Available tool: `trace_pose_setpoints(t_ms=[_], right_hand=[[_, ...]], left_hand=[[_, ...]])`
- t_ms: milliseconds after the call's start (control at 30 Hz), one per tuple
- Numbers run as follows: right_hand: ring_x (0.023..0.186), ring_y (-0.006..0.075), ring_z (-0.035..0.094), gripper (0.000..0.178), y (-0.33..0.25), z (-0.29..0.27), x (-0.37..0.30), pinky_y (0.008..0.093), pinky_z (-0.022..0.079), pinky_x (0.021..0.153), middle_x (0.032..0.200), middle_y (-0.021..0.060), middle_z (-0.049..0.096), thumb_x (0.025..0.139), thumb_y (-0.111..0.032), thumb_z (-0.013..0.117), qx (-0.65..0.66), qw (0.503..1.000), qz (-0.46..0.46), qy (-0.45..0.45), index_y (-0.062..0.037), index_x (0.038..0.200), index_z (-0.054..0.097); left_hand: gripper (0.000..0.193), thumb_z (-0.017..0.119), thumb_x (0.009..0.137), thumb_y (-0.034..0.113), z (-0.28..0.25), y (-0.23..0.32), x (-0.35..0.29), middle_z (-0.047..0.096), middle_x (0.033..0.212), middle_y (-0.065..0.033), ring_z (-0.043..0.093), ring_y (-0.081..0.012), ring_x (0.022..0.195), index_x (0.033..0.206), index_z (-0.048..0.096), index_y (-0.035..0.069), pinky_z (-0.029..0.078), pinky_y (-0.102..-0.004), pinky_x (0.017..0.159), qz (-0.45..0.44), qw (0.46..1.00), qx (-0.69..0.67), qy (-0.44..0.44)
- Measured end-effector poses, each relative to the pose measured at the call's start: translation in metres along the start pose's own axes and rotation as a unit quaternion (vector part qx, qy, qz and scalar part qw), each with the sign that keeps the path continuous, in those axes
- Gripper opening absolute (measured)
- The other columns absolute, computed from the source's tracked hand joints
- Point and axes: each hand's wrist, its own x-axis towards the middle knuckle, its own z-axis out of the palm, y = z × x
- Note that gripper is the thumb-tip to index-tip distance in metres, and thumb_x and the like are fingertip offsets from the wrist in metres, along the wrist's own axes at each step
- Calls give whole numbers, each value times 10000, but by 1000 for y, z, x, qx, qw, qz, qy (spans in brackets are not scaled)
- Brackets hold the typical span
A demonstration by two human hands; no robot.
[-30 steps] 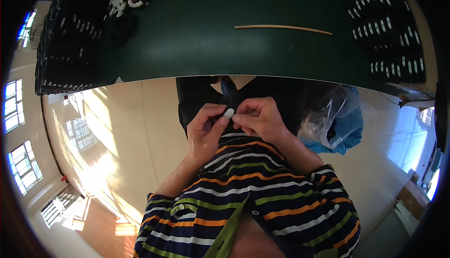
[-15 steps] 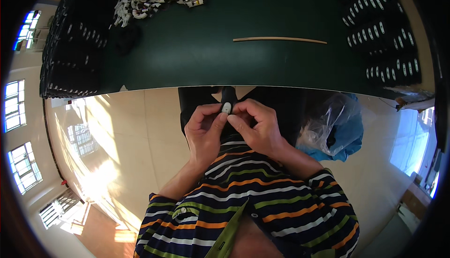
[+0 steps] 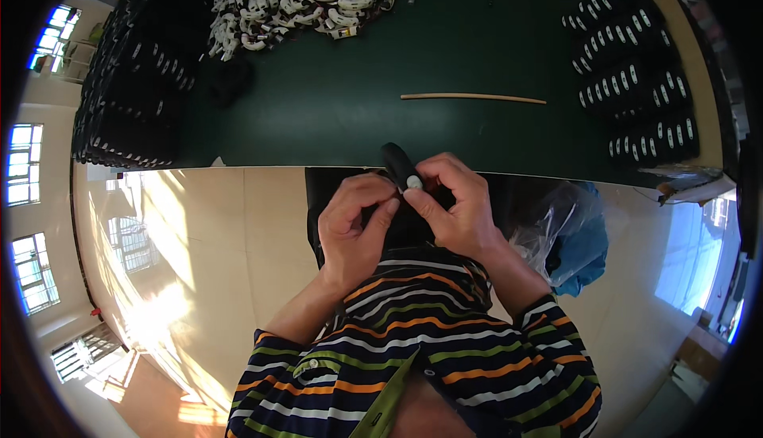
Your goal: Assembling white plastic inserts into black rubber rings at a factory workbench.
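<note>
A soft-looking black band [image 3: 395, 161] with a small pale oval insert is tilted up over the table's near edge. My right hand [image 3: 458, 206] grips its lower end, thumb beside the insert and fingers bent behind. Close against the band's lower left side, my left hand [image 3: 354, 223] has thumb and forefinger drawn together. What lies between those left fingertips is hidden.
On the dark green table [image 3: 334, 120] lie a heap of white curved parts [image 3: 310, 1] with wires and a thin wooden stick [image 3: 474, 98]. Stacked black pieces stand at left [image 3: 135, 96] and right [image 3: 628, 64]. A blue bag [image 3: 584, 247] sits below right.
The black band has tipped up and shifted right with my right hand. My left fingers have moved from the pale insert to the band's lower left side. The view has shifted slightly.
</note>
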Motion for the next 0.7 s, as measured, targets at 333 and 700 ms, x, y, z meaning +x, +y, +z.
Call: trace_pose_setpoints(t_ms=[333, 700], right_hand=[[870, 219, 623, 243, 14, -45, 68, 347, 491, 779, 852, 100, 703, 981, -247, 733, -23, 991, -13, -129, -5, 969, 745], [666, 105, 546, 333, 36, -16, 86, 298, 443, 624, 702, 34, 581, 1084, -276, 566, 17, 993, 95, -72, 7, 966, 693]], left_hand=[[322, 744, 876, -24, -16, -23, 65, 722, 1202, -133, 691, -231, 1065, 1196, 712, -6, 545, -330, 919, -22, 991, 69, -116], [328, 770, 940, 126, -1, -17, 64, 703, 1180, -144, 700, -237, 1025, 1240, 694, 16, 566, -360, 897, -121, 987, 15, -108]])
